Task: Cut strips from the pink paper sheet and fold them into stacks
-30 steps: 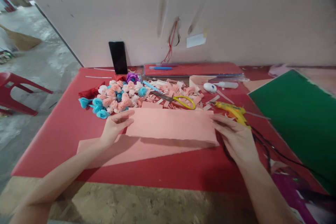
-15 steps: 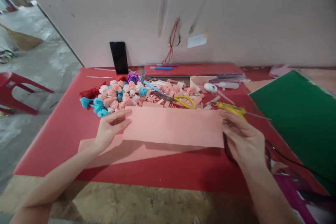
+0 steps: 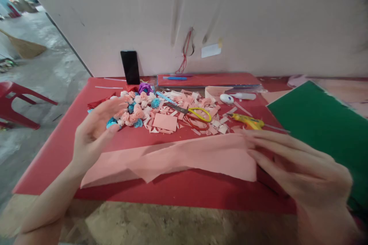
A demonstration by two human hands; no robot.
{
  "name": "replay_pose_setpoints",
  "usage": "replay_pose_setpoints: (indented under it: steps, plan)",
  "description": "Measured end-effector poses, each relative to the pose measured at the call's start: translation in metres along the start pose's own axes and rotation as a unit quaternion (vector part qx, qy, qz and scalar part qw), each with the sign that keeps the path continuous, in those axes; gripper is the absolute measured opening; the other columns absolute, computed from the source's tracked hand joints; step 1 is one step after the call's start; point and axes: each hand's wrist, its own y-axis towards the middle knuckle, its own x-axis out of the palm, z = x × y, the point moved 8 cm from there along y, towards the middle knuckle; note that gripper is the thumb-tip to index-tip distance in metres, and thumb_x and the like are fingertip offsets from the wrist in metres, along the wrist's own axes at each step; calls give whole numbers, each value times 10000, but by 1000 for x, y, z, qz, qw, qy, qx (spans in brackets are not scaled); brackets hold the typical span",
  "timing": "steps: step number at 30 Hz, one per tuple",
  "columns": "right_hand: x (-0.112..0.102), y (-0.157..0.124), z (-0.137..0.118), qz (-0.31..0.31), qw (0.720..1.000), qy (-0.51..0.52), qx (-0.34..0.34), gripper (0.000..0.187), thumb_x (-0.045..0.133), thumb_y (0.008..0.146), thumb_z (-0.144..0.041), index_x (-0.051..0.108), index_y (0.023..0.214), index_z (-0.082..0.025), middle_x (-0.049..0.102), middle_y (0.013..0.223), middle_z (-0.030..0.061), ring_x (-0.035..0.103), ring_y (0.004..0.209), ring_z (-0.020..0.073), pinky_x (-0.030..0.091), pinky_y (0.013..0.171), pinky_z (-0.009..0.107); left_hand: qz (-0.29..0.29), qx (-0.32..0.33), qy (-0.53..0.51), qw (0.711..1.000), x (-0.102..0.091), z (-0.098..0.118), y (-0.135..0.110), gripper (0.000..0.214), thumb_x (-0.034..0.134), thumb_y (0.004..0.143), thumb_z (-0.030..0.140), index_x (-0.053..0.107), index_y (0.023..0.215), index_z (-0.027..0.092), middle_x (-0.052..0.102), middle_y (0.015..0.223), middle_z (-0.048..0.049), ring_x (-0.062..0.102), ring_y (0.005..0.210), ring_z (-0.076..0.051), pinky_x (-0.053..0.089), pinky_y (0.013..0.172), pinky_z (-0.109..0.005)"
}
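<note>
Pink paper strip (image 3: pixel 215 155) over a red table (image 3: pixel 51 157), right end pinched in the right hand (image 3: pixel 301 168), left hand (image 3: pixel 90 136) with thumb and fingers apart, paper roses (image 3: pixel 138 111) behind it, scissors (image 3: pixel 185 110) on paper scraps (image 3: pixel 165 122), yellow glue gun (image 3: pixel 248 121) beyond the right hand.

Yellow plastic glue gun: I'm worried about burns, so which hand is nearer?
Right. The right hand, holding the thin pink paper sheet, is just in front of the glue gun; the left hand is far to its left, by the pink-and-blue ruffled flowers.
</note>
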Motion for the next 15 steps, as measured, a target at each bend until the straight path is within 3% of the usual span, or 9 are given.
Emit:
replay_pose_setpoints:
  steps: [2,4,6,9,15]
  plan:
    - [14,9,-15,-87,991,13,-101,376,571,781,-56,636,1061,-298,693,1033,-31,666,877,136,556,824,247,-80,60,47,994,24,17,8,381,572,857,208,560,1229,285,605,1245,2,554,1163,-201,458,1002,-321]
    - [26,18,-23,-142,980,34,-133,393,525,799,-34,623,1099,-269,684,1076,-12,652,945,137,541,858,241,-185,88,75,976,57,30,10,370,575,856,219,561,1223,265,625,1215,-11,570,1135,-183,456,987,-305]
    - [37,27,-30,-179,972,63,-141,411,480,815,-23,612,1126,-257,672,1108,0,637,989,134,534,863,234,-244,73,84,963,85,36,11,320,626,819,258,619,1135,212,673,1123,-32,608,1063,-186,476,945,-299]
    - [49,34,-43,-219,957,102,-159,418,445,833,-27,594,1159,-242,652,1151,19,619,1027,131,530,859,234,-245,68,70,965,107,42,16,244,653,794,248,666,1012,140,717,986,-59,647,930,-188,500,856,-294]
    - [53,36,-48,-230,953,96,-172,429,462,828,-6,565,1186,-216,621,1211,14,573,1098,97,470,933,204,-208,25,28,977,114,29,23,109,671,758,191,698,856,152,730,821,-35,639,771,-158,503,709,-264]
